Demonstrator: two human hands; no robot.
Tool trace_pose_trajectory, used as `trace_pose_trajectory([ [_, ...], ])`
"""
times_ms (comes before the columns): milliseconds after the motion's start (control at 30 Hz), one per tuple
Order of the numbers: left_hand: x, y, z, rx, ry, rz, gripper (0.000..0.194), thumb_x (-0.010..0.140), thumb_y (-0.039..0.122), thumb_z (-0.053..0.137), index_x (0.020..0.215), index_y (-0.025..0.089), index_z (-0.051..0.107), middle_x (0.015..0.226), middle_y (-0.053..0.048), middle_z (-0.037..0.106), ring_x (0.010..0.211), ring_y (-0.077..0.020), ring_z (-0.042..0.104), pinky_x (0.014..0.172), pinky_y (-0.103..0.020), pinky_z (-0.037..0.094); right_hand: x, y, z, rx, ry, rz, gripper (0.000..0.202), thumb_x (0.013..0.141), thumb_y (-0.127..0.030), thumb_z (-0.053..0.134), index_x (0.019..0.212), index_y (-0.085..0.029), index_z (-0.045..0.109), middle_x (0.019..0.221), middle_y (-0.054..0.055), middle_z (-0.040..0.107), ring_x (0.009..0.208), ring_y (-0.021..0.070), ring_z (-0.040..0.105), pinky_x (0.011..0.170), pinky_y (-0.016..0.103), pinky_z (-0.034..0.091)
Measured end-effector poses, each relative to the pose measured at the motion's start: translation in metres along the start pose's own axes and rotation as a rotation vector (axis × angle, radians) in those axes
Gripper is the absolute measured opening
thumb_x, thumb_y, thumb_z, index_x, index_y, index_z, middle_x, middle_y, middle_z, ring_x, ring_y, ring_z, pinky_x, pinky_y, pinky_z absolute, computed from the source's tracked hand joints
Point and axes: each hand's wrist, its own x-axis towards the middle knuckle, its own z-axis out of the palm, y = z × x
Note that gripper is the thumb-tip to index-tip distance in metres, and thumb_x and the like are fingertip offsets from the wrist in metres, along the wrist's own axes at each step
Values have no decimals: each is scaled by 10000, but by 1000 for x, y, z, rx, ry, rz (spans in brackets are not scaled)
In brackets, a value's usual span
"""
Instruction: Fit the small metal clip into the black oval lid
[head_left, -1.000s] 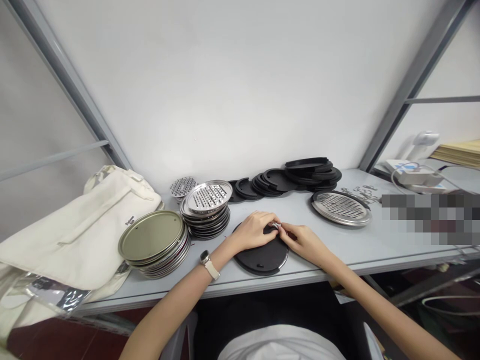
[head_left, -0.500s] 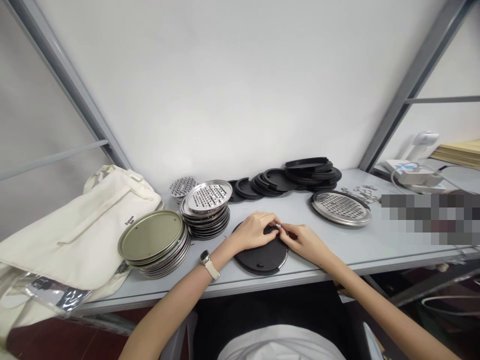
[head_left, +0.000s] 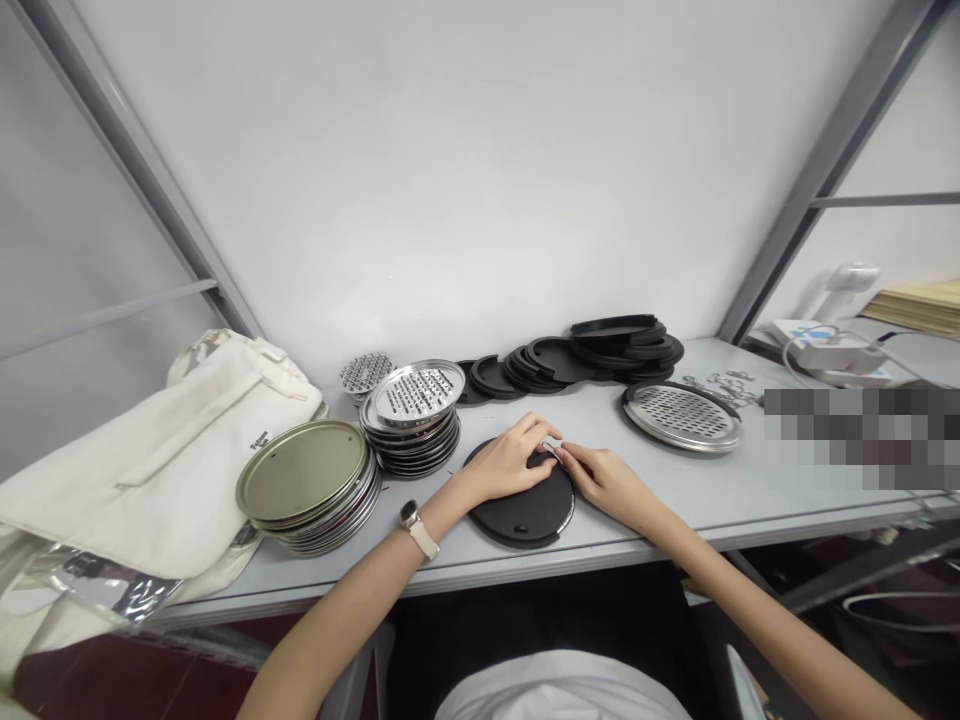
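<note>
A round black cover (head_left: 525, 515) lies flat near the table's front edge, with a shiny metal rim showing along its right side. My left hand (head_left: 510, 462) rests over its far part, thumb and fingers curled around the edge. From the right, my right hand (head_left: 600, 478) pinches a small thin metal clip (head_left: 553, 447) at the cover's far edge, between the fingertips of both hands. Its exact shape is partly hidden. A similar round metal grater (head_left: 682, 415) with a black edge lies beyond my right hand.
Left of my hands stand stacked graters (head_left: 418, 392) and a stack of olive-topped round plates (head_left: 304, 470). Black covers (head_left: 559, 360) are piled along the wall. Small metal clips (head_left: 727, 385) lie scattered at right. A cream bag (head_left: 172, 450) fills the left end.
My left fingertips have parted slightly, showing more of the metal clip. My right fingertips have shifted a little to the left. The black cover has barely moved.
</note>
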Motion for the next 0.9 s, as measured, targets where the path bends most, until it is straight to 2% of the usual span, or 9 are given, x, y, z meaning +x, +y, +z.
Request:
trace_pose_trajectory([
  [133,-1,0,0,-17,-11,-17,251,853,173,521,1099,200,482,1132,-63,494,885,-161,598,806,-295,490,1,-1,0,17,-3,-1,384,968,-351,273,858,-179,598,684,63,660,572,177,592,576,256,380],
  [400,1,-3,2,74,19,-27,227,824,182,553,1046,182,505,1037,-48,532,767,-144,581,782,-292,474,0,1,1,11,0,-25,399,959,-355,290,773,-183,598,622,35,632,517,149,549,524,242,344],
  [700,3,-2,1,163,29,11,190,821,195,567,1003,175,519,977,-41,551,904,-177,546,836,-289,443,0,1,1,4,-4,-19,388,968,-349,276,816,-182,592,655,43,640,541,161,568,553,250,365],
  [900,3,-2,1,205,24,13,133,825,206,558,951,179,526,906,-36,550,896,-187,535,832,-303,432,2,2,0,57,-14,-22,382,965,-348,292,816,-186,605,697,49,664,586,170,594,585,258,395],
])
